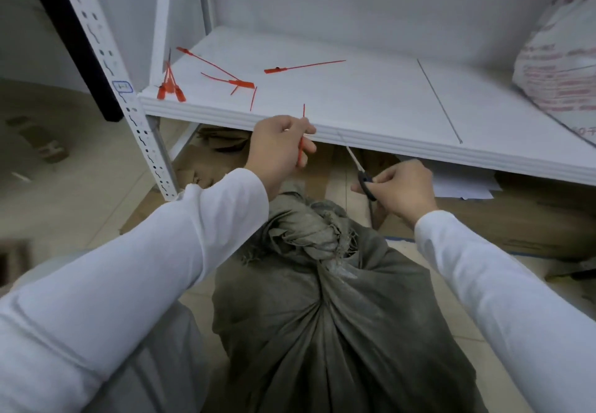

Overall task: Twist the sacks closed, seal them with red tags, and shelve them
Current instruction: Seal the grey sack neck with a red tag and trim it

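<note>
A grey-green woven sack (338, 332) stands on the floor in front of me, its neck twisted tight (309, 238). My left hand (277, 151) is above the neck, pinching a thin red tag strip (301, 141) that sticks up past the shelf edge. To the right, my right hand (403, 190) grips black-handled scissors (364, 177), blades pointing up and left toward the shelf edge. Several red tags (242, 83) and cut red strips lie on the white shelf (371, 99).
A white printed sack (561, 57) sits on the shelf at the right. A perforated white upright (129, 96) stands at the left. Flattened cardboard (532, 222) and white paper lie under the shelf. Tiled floor spreads to the left.
</note>
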A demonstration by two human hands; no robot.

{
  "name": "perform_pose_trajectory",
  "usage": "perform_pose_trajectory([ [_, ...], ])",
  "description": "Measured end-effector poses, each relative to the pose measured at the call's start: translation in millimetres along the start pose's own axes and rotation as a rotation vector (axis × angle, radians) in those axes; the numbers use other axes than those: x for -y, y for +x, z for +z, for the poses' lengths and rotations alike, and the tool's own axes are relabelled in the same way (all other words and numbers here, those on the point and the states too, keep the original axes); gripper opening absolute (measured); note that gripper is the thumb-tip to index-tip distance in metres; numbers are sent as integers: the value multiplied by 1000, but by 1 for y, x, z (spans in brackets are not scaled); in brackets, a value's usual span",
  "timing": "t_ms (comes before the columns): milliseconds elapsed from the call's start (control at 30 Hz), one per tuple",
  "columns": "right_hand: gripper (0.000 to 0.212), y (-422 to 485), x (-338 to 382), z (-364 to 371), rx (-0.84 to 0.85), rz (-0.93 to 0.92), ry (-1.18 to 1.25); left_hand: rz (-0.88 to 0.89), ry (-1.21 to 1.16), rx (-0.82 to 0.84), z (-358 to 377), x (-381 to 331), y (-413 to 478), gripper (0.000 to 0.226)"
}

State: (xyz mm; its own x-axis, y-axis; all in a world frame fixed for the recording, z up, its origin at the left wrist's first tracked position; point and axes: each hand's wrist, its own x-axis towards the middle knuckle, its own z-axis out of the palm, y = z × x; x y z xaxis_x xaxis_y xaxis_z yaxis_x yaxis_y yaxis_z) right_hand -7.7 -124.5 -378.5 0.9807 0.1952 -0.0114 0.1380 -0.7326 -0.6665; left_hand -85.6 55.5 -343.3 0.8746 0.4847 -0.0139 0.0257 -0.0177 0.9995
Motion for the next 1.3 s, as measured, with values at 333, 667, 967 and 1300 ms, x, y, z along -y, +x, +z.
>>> perform_pose_trajectory([
  [333,35,91,80,48,-45,246,423,-160,-90,-55,-40,-22,31,22],
  [667,21,146,99,87,-154,277,366,-162,-157,-54,-55,-24,47,19],
  [967,24,129,122,98,37,18,563,-158,-161,-87,-55,-26,48,21],
  [1300,23,61,159,59,257,-235,731,-105,-2,-85,-53,-23,36,25],
])
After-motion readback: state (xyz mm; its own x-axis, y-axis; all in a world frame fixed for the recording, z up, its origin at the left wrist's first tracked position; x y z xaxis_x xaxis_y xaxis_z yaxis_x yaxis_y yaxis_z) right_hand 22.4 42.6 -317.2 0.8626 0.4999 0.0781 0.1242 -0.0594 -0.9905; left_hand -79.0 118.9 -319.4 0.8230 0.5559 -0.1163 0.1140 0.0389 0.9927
